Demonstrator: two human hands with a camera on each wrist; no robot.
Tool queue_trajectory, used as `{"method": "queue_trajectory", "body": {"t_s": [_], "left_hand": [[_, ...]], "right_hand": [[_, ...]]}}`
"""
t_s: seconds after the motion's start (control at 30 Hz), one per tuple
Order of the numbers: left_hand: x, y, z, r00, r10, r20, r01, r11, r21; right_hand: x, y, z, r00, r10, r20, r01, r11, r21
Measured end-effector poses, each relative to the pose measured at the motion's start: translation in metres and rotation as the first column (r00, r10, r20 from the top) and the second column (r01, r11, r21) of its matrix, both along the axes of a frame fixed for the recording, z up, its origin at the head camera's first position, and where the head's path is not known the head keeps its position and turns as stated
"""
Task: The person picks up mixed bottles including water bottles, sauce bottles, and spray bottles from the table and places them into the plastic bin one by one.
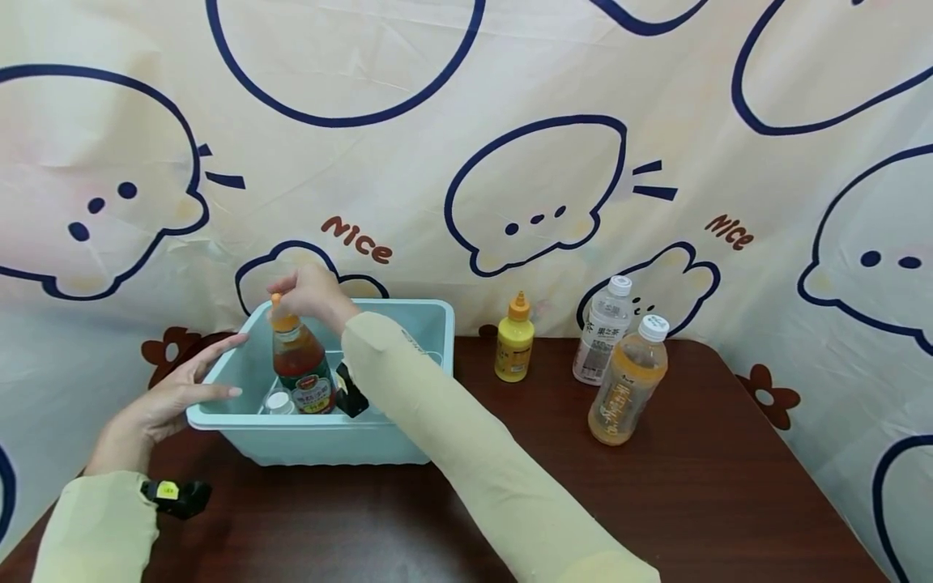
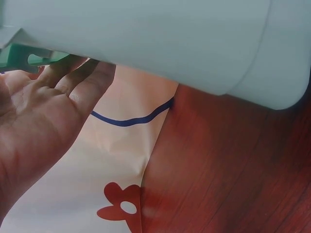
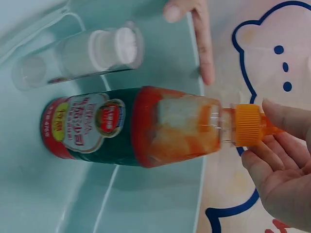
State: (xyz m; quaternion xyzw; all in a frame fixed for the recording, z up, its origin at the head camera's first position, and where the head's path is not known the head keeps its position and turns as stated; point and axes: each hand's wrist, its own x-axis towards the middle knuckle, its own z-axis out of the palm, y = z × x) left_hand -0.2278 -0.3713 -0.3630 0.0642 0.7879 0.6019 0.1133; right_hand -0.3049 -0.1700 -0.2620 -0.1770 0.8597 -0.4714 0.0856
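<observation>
In the head view, my right hand (image 1: 313, 293) pinches the orange nozzle cap of a sauce bottle (image 3: 177, 126) between thumb and fingers. This bottle has red sauce inside and a dark green label, and its lower part is inside a light blue plastic bin (image 1: 321, 441). My left hand (image 1: 171, 398) holds the bin's left rim, thumb over the inner side and fingers along the outside. Beside the sauce bottle in the bin lies a clear bottle with a white cap (image 3: 127, 44).
On the dark wooden table (image 1: 328, 518), right of the bin, stands a yellow squeeze bottle (image 1: 514, 344) with an orange nozzle. Farther right are a clear labelled bottle (image 1: 602, 332) and a bottle with orange-brown residue (image 1: 627, 385). A patterned cloth (image 1: 408, 178) hangs behind the table.
</observation>
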Motion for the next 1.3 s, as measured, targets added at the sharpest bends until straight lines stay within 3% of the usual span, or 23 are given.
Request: {"method": "queue_trajectory", "body": {"t_s": [0.33,0.57,1.3], "left_hand": [[-0.001,0.000,0.000,1.000,-0.012,0.008,0.012,1.000,0.007],[-0.002,-0.001,-0.001,1.000,-0.009,0.002,0.009,1.000,0.002],[-0.005,-0.002,-0.002,1.000,-0.004,0.012,0.003,0.999,0.040]], "right_hand": [[0.003,0.003,0.012,0.999,0.036,0.036,-0.035,0.999,-0.026],[0.000,0.008,0.014,1.000,-0.018,0.018,0.018,1.000,-0.014],[-0.001,0.050,0.026,0.998,-0.029,0.057,0.038,0.985,-0.167]]}}
